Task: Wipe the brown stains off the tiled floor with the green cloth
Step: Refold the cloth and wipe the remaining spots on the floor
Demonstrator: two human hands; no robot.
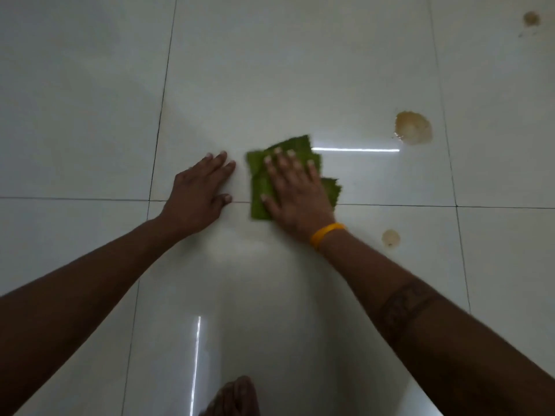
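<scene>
Fingers flat, right hand [295, 195] presses green cloth [260, 187] onto the tiled floor [270, 70]; left hand [198, 193] braces open-palmed beside it. Three brown stains remain rightward: large stain [413, 127], small stain [390, 238], far stain [531, 19].

arms: both bare, no sleeves in view
left hand [198, 193]: bare, nothing worn on wrist or fingers
right hand [295, 193]: bare, pale fingernails visible
wristband [326, 234]: plain yellow band round the right wrist
forearm marking [405, 304]: dark patterned band across the right forearm
foot [237, 397]: bare, near edge, toes showing
</scene>
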